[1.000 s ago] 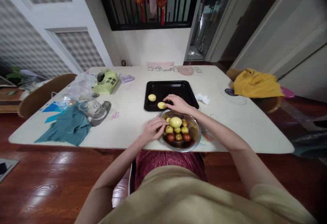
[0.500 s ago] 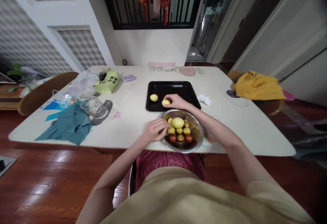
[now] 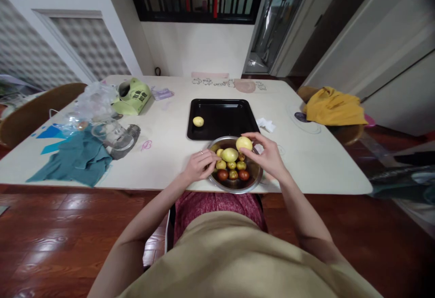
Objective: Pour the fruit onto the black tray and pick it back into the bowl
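Note:
My right hand (image 3: 263, 153) pinches a smooth round yellow fruit (image 3: 244, 144) above the far right of a shiny metal bowl (image 3: 253, 183). At the bowl's left rim is my left hand (image 3: 201, 164), its fingers curled over the edge and seemingly gripping it. A large greenish-yellow oval fruit (image 3: 229, 155) lies on top of several small yellowish fruits (image 3: 232, 165) in the bowl. Reddish-brown round fruits (image 3: 223, 175) sit on the near side. Behind the bowl is a black baking tray (image 3: 224, 119) with one yellow fruit (image 3: 198, 121) at its left.
Left on the white table (image 3: 163, 153) are a teal cloth (image 3: 74, 159), a clear glass jar (image 3: 117, 139), a plastic bag (image 3: 95, 100) and a green visor cap (image 3: 134, 97). Crumpled tissue (image 3: 266, 124) lies right of the tray. A yellow garment (image 3: 335, 106) drapes a chair.
My right hand has lifted a yellow fruit off the tray and brought it toward me, over the bowl. My left hand stays at the bowl's rim. The view has shifted slightly.

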A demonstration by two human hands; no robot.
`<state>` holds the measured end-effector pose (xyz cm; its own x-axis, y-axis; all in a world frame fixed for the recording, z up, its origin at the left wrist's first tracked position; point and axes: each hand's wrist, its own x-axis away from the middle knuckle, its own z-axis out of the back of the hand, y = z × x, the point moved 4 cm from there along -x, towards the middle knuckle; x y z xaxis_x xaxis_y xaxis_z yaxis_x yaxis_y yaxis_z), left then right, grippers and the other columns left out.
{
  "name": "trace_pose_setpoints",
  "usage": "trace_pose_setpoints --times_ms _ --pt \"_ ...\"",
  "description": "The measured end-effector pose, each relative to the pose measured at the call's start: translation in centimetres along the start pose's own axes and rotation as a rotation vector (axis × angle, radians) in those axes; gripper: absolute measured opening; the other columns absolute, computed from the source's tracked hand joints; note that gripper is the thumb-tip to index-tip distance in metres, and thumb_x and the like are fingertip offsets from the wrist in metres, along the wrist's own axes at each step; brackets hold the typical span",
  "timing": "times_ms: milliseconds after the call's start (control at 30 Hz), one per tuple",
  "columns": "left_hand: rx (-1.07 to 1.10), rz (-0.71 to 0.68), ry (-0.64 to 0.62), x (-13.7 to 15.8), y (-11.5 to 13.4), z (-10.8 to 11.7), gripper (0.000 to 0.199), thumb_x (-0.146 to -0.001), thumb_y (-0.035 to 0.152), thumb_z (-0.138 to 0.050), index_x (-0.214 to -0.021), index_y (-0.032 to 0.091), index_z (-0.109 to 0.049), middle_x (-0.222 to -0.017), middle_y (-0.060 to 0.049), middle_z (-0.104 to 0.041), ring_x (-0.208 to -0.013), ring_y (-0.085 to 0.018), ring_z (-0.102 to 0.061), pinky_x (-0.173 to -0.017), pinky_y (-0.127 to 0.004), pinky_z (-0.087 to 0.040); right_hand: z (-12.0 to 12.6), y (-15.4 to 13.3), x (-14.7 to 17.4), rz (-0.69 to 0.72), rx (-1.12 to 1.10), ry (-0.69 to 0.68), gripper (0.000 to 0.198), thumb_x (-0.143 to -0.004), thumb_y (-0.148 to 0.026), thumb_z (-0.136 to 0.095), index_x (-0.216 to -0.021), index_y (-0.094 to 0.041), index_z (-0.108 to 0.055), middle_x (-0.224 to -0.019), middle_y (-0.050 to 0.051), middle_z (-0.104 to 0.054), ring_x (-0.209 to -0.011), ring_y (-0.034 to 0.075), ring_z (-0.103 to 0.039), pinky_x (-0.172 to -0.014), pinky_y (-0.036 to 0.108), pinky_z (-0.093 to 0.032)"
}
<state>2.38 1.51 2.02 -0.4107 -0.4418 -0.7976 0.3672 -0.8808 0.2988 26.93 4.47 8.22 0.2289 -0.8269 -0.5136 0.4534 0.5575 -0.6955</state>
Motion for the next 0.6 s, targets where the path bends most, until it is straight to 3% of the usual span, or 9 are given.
trace_pose_setpoints --times_ms 267,400,600 --pt "0.023 0.056 -0.046 0.2 -0.3 -0.1 0.027 -0.102 0.017 -0.053 -0.115 0.021 -0.076 -0.098 -0.009 -0.081 -0.097 -0.022 -0.078 -0.087 -0.038 -0.066 -0.9 0.5 5.8 -0.057 0.032 0.001 0.034 -0.092 -0.046 -0.079 -0.117 -0.025 -0.074 -0.110 0.008 -0.082 -0.090 0.026 -0.077 -0.083 0.041 -0.066" --pt "0.019 0.018 -0.022 0.0 -0.1 0.1 0.027 -0.102 0.015 -0.052 -0.116 0.021 -0.075 -0.098 -0.009 -0.081 -0.095 -0.022 -0.078 -0.087 -0.037 -0.066 -1.7 0.4 6.8 -0.060 0.042 0.019 0.035 -0.093 -0.045 -0.079 -0.120 -0.025 -0.073 -0.115 0.009 -0.081 -0.094 0.027 -0.078 -0.087 0.043 -0.066" --pt "0.036 0.046 -0.024 0.0 -0.1 0.2 0.027 -0.103 0.018 -0.052 -0.115 0.021 -0.076 -0.097 -0.009 -0.081 -0.094 -0.022 -0.078 -0.087 -0.039 -0.065 -2.4 0.2 7.1 -0.016 0.101 0.028 0.038 -0.099 -0.039 -0.072 -0.135 -0.027 -0.067 -0.130 0.011 -0.077 -0.117 0.031 -0.075 -0.102 0.049 -0.063"
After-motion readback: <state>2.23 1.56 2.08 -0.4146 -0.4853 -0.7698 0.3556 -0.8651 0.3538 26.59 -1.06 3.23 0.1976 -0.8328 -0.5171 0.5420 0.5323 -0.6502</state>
